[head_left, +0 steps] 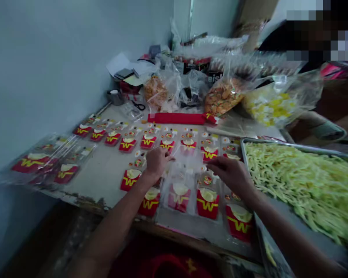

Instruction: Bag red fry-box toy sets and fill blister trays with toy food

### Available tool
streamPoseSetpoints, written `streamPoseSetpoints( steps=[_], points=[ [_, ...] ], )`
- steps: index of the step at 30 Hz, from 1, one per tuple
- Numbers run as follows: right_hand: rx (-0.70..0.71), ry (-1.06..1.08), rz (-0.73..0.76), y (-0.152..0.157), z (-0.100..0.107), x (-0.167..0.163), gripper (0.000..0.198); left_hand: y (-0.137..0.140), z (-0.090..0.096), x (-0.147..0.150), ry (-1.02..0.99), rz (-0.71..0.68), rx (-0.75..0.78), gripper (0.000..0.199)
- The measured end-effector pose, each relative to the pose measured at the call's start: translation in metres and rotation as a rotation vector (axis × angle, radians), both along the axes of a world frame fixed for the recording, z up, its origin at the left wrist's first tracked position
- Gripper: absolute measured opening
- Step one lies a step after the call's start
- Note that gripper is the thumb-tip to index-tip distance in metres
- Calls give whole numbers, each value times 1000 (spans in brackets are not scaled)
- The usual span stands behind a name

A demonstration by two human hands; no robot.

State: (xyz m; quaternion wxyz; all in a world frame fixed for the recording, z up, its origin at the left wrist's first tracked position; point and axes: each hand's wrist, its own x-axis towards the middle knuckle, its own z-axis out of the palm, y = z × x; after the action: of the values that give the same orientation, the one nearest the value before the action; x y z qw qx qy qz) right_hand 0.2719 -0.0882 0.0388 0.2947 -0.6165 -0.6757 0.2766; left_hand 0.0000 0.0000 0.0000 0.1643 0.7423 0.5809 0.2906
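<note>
Yellow W marks stand out on the red fry-carton pieces inside the clear packets (179,197), set in rows across the table (104,170). At one o'clock from the middle of the view, a black pack (216,77) shows white letters reading "eisl", cut off; lettering on another black pack (195,65) near twelve is too blurred to read.

Each packet has a pale cream shape in the carton's mouth and small round coloured pieces above it. The packet at six o'clock, between the forearms, looks paler than its neighbours, as though under film.

The left hand (157,164), toward seven, has its fingers curled and thumb jutting inward; the right hand (230,173), at four, has its fingertips drawn together. Both are by packet tops; I cannot tell whether either grips film. At three to four lies a metal tray (274,143) of pale yellow-green strips (301,181); a red strip (176,118) is at twelve.
</note>
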Motion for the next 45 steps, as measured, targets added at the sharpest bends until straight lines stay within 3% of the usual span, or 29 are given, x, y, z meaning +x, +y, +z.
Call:
streamPoseSetpoints(
  steps=[2,5,10,13,15,18,22,26,31,36,41,45],
  points=[
    [249,-90,-88,20,5,-9,42,-1,4,1,-172,-11,-125,27],
    [411,8,-16,54,16,-37,69,-9,29,-16,-388,-51,-248,32],
    [110,698,468,101,39,-148,29,-36,114,-96,-426,-62,-219,37],
    [33,863,641,108,41,-226,28,-53,136,-154,-313,-42,-402,41],
    [-40,741,796,109,34,-260,29,-64,126,-194,-193,10,-524,35],
    [-55,343,1025,112,15,-270,32,-84,87,-253,-181,144,-597,30],
    [110,-242,1209,121,-3,-249,79,-110,38,-306,-521,405,-667,32],
    [135,-596,1336,126,-10,-254,99,-115,15,-318,-814,522,-687,35],
    [210,-668,1406,132,-20,-281,102,-106,6,-318,-917,507,-724,44],
    [250,-612,1458,119,-24,-304,106,-108,9,-324,-846,525,-706,43],
    [287,-490,1453,94,10,-315,106,-111,13,-329,-843,579,-579,37],
    [322,-459,1319,87,45,-293,106,-107,18,-314,-730,573,-497,38]
  ],
)
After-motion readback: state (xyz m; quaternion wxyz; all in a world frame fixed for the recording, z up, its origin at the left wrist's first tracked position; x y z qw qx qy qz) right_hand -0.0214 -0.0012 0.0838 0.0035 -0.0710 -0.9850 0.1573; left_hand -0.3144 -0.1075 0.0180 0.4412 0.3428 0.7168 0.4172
